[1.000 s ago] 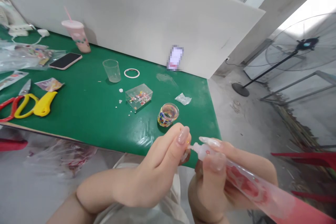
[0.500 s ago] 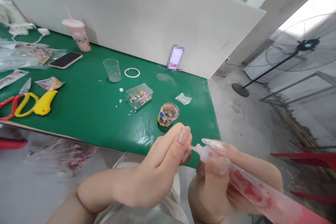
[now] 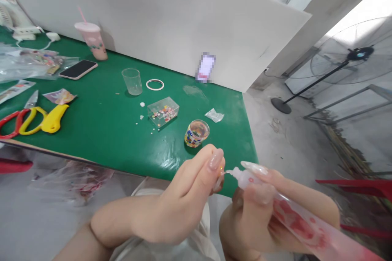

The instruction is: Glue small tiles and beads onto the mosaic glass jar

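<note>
Green table [image 3: 101,130]: bare edge just beyond your hands, a small beaded jar [image 3: 196,133] standing close to it. Pink tube [image 3: 294,222]: your right hand [image 3: 260,216] is wrapped closed around it, nozzle aimed left. Left hand [image 3: 180,204]: fingertips pinched shut on a tiny piece at the nozzle tip; what it is cannot be told. Squeeze too hard and the contents would likely smear your nails; a loosened pinch would probably drop the piece to your lap.

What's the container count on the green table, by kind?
Pink lidded cup with straw: 1
Clear plastic cup: 1
Clear box of small pieces: 1
Small glass jar with coloured band: 1
Total: 4
The pink tube in the right hand is off the table, not counted.
</note>
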Demonstrator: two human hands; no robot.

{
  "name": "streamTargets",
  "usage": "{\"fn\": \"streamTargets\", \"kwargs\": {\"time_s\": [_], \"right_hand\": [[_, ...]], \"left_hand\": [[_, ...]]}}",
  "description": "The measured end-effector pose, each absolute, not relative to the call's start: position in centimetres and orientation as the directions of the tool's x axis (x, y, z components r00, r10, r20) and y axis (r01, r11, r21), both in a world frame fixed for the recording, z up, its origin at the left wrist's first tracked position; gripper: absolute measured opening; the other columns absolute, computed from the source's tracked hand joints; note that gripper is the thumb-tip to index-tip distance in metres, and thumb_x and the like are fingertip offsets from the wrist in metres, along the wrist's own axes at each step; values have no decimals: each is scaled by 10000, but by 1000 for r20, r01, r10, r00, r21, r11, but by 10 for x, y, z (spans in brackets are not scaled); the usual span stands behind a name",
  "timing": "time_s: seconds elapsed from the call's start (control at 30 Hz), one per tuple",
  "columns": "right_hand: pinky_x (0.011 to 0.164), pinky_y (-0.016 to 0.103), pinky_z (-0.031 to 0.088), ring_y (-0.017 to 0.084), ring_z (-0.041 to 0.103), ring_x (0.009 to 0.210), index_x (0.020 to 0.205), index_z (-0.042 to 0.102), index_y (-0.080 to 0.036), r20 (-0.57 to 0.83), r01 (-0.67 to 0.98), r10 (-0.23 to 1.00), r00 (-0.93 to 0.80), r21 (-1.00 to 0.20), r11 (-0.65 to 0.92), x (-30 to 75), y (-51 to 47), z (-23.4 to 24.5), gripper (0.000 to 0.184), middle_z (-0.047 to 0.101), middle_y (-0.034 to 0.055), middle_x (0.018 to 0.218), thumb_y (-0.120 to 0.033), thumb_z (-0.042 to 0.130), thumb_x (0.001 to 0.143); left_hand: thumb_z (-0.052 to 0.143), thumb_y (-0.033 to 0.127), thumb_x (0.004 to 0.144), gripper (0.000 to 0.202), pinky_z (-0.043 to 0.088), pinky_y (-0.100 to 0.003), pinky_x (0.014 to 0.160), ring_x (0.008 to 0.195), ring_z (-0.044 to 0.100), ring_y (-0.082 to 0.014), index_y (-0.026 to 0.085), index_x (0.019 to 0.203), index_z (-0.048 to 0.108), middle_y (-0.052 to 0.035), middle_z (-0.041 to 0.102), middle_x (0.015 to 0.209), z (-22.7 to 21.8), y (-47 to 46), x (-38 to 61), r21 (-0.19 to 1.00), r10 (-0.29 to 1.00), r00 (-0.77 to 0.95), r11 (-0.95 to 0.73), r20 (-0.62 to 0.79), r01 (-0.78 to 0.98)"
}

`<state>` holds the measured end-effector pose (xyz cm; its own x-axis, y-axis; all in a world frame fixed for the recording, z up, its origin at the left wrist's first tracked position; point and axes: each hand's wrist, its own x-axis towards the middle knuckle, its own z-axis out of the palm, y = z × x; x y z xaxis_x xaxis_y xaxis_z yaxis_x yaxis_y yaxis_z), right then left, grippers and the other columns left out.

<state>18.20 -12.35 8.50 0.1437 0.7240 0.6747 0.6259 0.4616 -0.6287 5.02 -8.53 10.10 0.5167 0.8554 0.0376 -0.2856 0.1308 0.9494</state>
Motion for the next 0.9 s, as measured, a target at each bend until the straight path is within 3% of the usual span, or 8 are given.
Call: {"fn": "streamTargets", "kwargs": {"time_s": [0.1, 0.17, 0.3, 0.4, 0.57, 0.7, 0.8, 0.9], "right_hand": [[441, 274, 395, 128, 511, 482, 884, 625, -233, 827, 707, 448, 341, -539, 458, 176, -118, 85, 120, 542, -28, 604, -166, 650, 788], [448, 263, 388, 111, 509, 482, 874, 631, -222, 786, 652, 239, 571, -611, 450, 176, -109, 85, 64, 543, -33, 615, -225, 650, 812], [328, 214, 224, 45, 311, 301, 602, 523, -200, 405, 172, 651, 641, -903, 392, 203, -79, 66, 309, 424, -84, 414, -384, 683, 794], [301, 211, 171, 55, 292, 270, 606, 529, -192, -105, 46, 917, 385, -990, -133, 238, -53, 25, 528, 361, -80, 331, -683, 532, 798], [296, 181, 180, 48, 314, 284, 966, 613, -110, -330, 129, 928, 175, -926, -354, 271, -22, -37, 596, 484, -80, 397, -586, 750, 634], [289, 178, 273, 92, 407, 293, 1411, 303, -49, -414, 233, 902, 122, -871, -432, 275, -10, -54, 947, 569, -72, 436, -447, 765, 686], [298, 177, 315, 120, 461, 299, 1514, 78, -64, -429, 324, 896, 114, -837, -441, 272, -6, -58, 1116, 575, -78, 409, -362, 781, 700], [293, 179, 314, 125, 460, 286, 1530, 17, -64, -421, 407, 897, 135, -802, -437, 272, -8, -59, 1161, 553, -91, 381, -338, 784, 702]], "left_hand": [[368, 567, 959, 439, 230, -246, 483, 523, 236, -87, 199, 724, 397, 60, 346, 610, 97, -84, 50, 910, 840, 542, 194, 39, -366], [341, 541, 979, 433, 198, -232, 458, 484, 195, -76, 200, 713, 364, 74, 308, 560, 95, -80, 51, 830, 767, 639, 317, 61, -459], [315, 511, 988, 411, 116, -207, 406, 415, 92, -66, 211, 707, 323, 100, 196, 486, 94, -73, 47, 621, 590, 804, 602, 77, -502], [353, 516, 976, 411, 100, -205, 402, 404, 77, -60, 209, 704, 315, 99, 180, 485, 95, -71, 42, 568, 530, 846, 680, 56, -463], [356, 507, 978, 412, 102, -195, 394, 397, 79, -57, 205, 700, 317, 99, 180, 482, 90, -71, 39, 554, 537, 842, 689, 43, -467], [364, 497, 980, 418, 119, -176, 403, 415, 85, -54, 197, 692, 322, 98, 198, 490, 85, -70, 39, 570, 612, 791, 654, -12, -497], [409, 502, 964, 415, 125, -175, 419, 425, 75, -50, 194, 696, 339, 105, 200, 486, 81, -68, 37, 598, 674, 734, 622, -82, -505], [444, 515, 947, 431, 128, -180, 424, 434, 74, -53, 192, 681, 345, 106, 200, 482, 74, -65, 31, 664, 758, 632, 557, -161, -499]]}}
